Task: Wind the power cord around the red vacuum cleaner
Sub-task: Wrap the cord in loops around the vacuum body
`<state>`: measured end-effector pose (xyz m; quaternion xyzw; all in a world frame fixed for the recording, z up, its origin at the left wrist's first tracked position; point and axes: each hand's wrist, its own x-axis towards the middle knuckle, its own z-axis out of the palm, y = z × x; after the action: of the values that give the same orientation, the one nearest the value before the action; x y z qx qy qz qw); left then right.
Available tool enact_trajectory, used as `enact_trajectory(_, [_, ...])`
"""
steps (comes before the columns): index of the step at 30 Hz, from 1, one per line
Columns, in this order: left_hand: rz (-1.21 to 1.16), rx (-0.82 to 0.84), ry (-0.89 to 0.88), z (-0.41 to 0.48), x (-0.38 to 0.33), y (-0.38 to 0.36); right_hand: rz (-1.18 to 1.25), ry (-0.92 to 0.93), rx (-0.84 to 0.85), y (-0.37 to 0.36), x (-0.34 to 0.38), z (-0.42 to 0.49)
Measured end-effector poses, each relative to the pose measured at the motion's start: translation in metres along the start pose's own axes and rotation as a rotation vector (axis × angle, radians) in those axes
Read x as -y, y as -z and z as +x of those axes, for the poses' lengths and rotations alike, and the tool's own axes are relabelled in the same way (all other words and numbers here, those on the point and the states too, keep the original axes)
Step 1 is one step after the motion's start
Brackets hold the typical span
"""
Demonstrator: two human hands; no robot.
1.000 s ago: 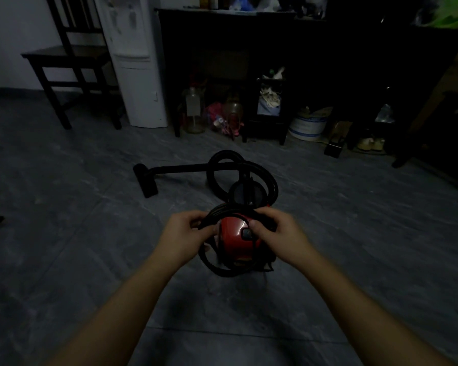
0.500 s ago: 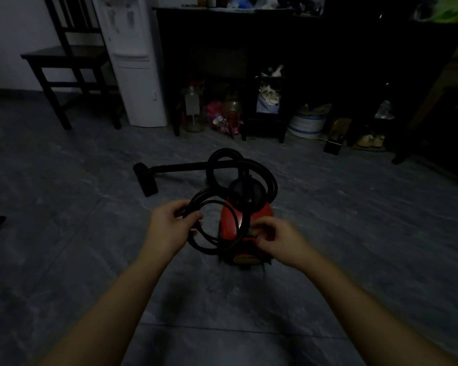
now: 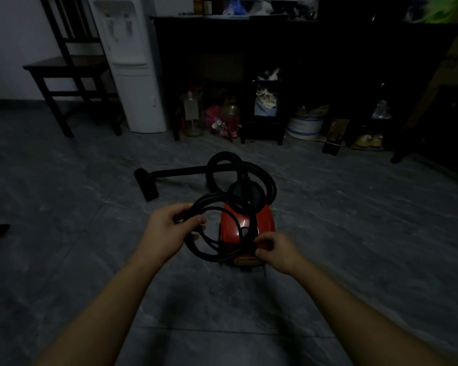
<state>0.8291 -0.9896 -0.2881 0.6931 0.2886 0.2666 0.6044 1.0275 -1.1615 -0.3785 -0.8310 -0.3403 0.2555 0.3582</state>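
One red vacuum cleaner (image 3: 234, 225) sits just ahead, between two hands. The left hand (image 3: 167, 231) grips the single power cord (image 3: 208, 196), looped over it. The right hand (image 3: 278, 252) has its fingers curled at the vacuum's near end; too dark to tell what they hold.

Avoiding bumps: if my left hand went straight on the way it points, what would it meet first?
Likely the side of the red vacuum cleaner; the left hand, holding the power cord loops, points toward it. Depth unclear.
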Motion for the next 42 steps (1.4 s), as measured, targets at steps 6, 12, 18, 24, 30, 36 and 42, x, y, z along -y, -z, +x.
enact_trajectory(6, [-0.013, -0.031, 0.028, -0.001, 0.002, 0.004, 0.11, -0.051, -0.034, -0.003, 0.004, 0.002])
enact_trajectory(12, [-0.041, -0.019, 0.051, -0.001, 0.001, 0.006, 0.119, -0.004, 0.099, -0.01, 0.011, -0.005])
enact_trajectory(18, [-0.037, -0.023, 0.047, -0.002, 0.0, 0.007, 0.143, -0.015, 0.163, -0.012, 0.014, -0.005])
enact_trajectory(24, [-0.07, -0.087, 0.074, -0.004, 0.002, 0.007, 0.258, -0.031, -0.078, -0.005, 0.033, 0.002])
enact_trajectory(30, [-0.074, -0.165, 0.063, -0.001, 0.006, -0.001, 0.363, -0.124, 0.077, -0.017, 0.041, -0.007])
enact_trajectory(36, [-0.102, -0.184, 0.058, 0.002, 0.009, -0.006, 0.216, -0.067, 0.022, -0.019, 0.029, -0.007])
enact_trajectory(42, [-0.163, -0.197, 0.079, 0.004, 0.009, -0.007, 0.076, -0.249, 0.023, -0.017, 0.009, -0.005])
